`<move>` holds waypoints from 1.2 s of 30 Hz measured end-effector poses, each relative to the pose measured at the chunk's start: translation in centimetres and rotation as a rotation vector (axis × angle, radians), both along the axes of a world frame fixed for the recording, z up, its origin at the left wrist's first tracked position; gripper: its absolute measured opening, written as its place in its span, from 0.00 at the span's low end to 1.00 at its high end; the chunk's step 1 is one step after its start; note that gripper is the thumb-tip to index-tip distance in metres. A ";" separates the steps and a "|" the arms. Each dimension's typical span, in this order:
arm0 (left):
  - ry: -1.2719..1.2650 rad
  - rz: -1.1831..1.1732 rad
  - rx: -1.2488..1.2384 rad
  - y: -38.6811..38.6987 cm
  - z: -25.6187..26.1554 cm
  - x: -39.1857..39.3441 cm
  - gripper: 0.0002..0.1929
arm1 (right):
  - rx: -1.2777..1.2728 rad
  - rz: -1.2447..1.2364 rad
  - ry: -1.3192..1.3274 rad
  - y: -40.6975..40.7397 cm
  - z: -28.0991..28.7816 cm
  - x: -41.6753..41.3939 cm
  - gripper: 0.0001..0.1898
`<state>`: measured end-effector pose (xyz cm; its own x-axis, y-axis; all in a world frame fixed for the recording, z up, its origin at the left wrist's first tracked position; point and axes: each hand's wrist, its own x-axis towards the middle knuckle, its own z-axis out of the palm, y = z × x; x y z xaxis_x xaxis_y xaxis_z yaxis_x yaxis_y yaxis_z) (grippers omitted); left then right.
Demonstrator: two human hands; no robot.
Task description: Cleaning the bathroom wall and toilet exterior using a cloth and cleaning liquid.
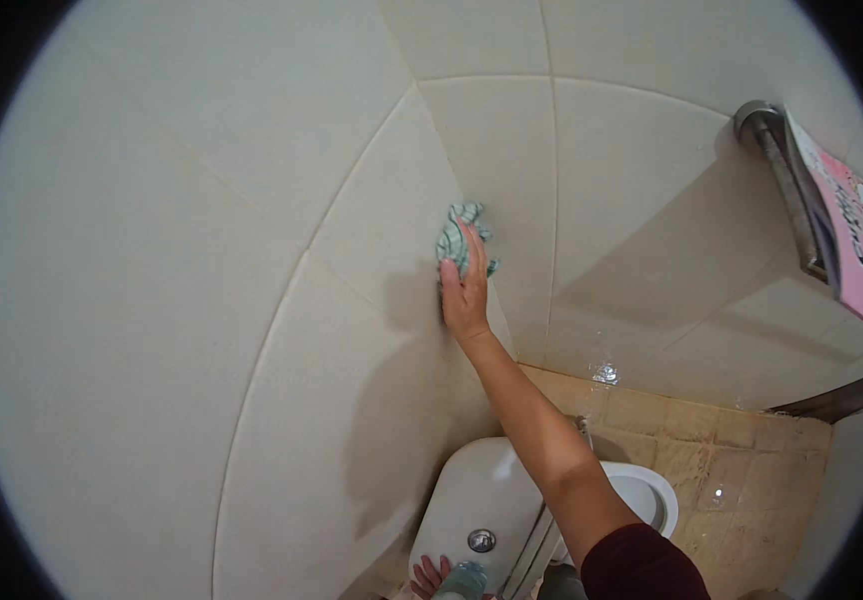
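Observation:
My right hand (466, 300) presses a crumpled green-and-white striped cloth (455, 244) against the pale tiled wall, at the inside corner where two walls meet. Its fingers point up along the cloth, the thumb on the left side. At the bottom edge, the fingertips of my left hand (428, 576) rest on the white toilet tank lid (469, 480). Between those fingers and a sliver of skin on the right is a clear, pale green bottle (463, 582), apparently held by that hand; most of both is cut off. A round chrome flush button (481, 540) sits on the lid.
Right of the tank lies the white toilet bowl (645, 495), partly behind my forearm. Tan floor tiles (690, 450) shine with reflected light. A metal wall bar (784, 187) at the upper right carries a pink printed item (848, 225) bearing writing.

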<state>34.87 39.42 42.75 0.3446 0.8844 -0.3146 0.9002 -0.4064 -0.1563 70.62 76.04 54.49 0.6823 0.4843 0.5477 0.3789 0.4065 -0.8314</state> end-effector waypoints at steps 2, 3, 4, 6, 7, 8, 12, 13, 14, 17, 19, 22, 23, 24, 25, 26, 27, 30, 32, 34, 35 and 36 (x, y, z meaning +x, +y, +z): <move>0.161 -0.232 0.312 -0.4 -1.0 1.2 0.50 | -0.053 -0.125 0.065 1.1 -6.6 0.0 0.25; 0.142 -0.090 0.330 -0.6 -2.2 1.6 0.54 | -0.105 -0.017 0.369 1.1 -9.8 -0.5 0.25; 0.123 0.054 0.348 -0.7 -3.2 1.5 0.57 | -0.157 0.095 0.672 1.0 -12.9 -1.0 0.26; 0.146 0.036 0.300 -0.8 -3.5 2.1 0.57 | -0.403 0.193 0.996 0.2 -21.4 1.4 0.32; 0.176 0.027 0.265 -0.9 -3.3 2.4 0.57 | -0.478 0.317 1.186 -1.2 -24.8 1.6 0.33; 0.220 0.031 0.233 -0.9 -3.0 2.2 0.57 | -0.555 0.461 1.384 -1.9 -26.9 0.4 0.35; 0.350 -0.002 0.092 -1.3 -1.7 1.7 0.57 | -0.855 0.495 1.593 -3.2 -28.3 -2.5 0.37; 0.405 0.019 0.072 -1.2 -1.4 1.0 0.58 | -0.760 0.403 1.511 -2.6 -24.0 -5.5 0.37; 0.410 0.031 0.078 -1.4 -1.9 0.2 0.58 | -0.656 0.290 1.421 -2.5 -20.3 -7.3 0.37; 0.301 -0.039 0.128 -1.9 -3.9 -1.9 0.53 | -0.380 0.199 0.613 -4.8 -15.0 -10.4 0.36; 0.317 -0.038 0.052 -0.8 -3.5 -1.2 0.72 | -0.351 0.225 0.383 -8.0 -10.7 -10.0 0.36; 0.182 -0.083 0.133 -0.4 -2.5 -0.2 0.73 | -0.484 0.356 0.984 -8.2 -15.7 -9.2 0.33; 0.180 -0.078 0.140 -0.5 -2.4 -0.3 0.73 | -0.480 0.589 1.672 -8.6 -15.3 -8.8 0.33; 0.181 -0.052 0.056 -0.2 -2.2 -0.3 0.73 | -0.529 0.660 1.740 -9.1 -13.3 -8.2 0.32; 0.180 -0.027 -0.030 0.1 -2.0 -0.2 0.73 | -0.522 0.662 1.730 -9.1 -13.1 -9.0 0.32; 0.171 -0.031 -0.022 0.7 -1.8 -0.3 0.73 | -0.492 0.496 1.497 -9.1 -13.0 -10.6 0.31; 0.008 0.068 -0.216 1.5 -0.4 0.5 0.73 | -0.465 0.328 1.262 -9.6 -12.8 -11.8 0.31; -0.262 0.225 -0.379 2.0 1.9 1.0 0.70 | -0.457 0.214 0.436 -12.2 -6.6 -17.5 0.30; -0.525 0.241 -0.277 1.6 2.2 1.2 0.68 | -0.341 0.212 0.271 -13.5 -6.0 -17.7 0.31; -0.335 0.190 -0.347 2.5 3.4 1.8 0.69 | -0.335 0.138 -0.008 -14.2 -6.7 -16.2 0.32; -0.139 0.125 -0.419 2.6 3.1 2.0 0.70 | -0.343 0.124 -0.024 -14.7 -8.0 -14.2 0.32; -0.110 0.044 -0.308 2.1 0.8 1.1 0.70 | -0.490 0.282 0.094 -15.2 -8.7 -12.9 0.31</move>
